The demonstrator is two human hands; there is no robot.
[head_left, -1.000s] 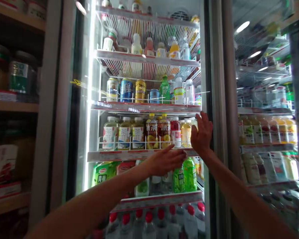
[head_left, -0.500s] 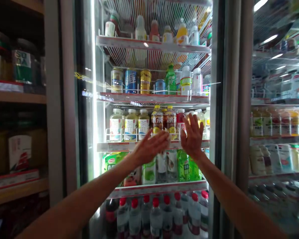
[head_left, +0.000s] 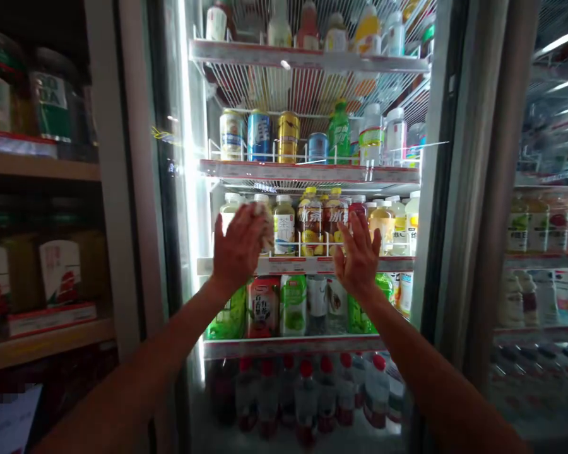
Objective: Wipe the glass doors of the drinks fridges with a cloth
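Note:
A pale, crumpled cloth (head_left: 266, 228) shows at the fingertips of my left hand (head_left: 236, 249), which holds it up at the glass door (head_left: 284, 347) of a lit drinks fridge. My right hand (head_left: 358, 260) is raised to the right of it, fingers spread and palm toward the glass, with nothing in it. Whether that palm touches the glass I cannot tell. Behind the hands, through the glass, stand bottled teas (head_left: 311, 221) and juice bottles (head_left: 382, 226).
A silver door frame (head_left: 478, 189) runs down the right, with another drinks fridge beyond it. Wooden shelves (head_left: 42, 167) with large jars (head_left: 52, 101) stand at the left. Red-capped bottles (head_left: 307, 394) fill the fridge's lower part. Overhead lights reflect in the glass.
My left hand has swept left across the glass with the cloth. The right hand first came in from the door's right side and stays spread. The view has turned lower and left.

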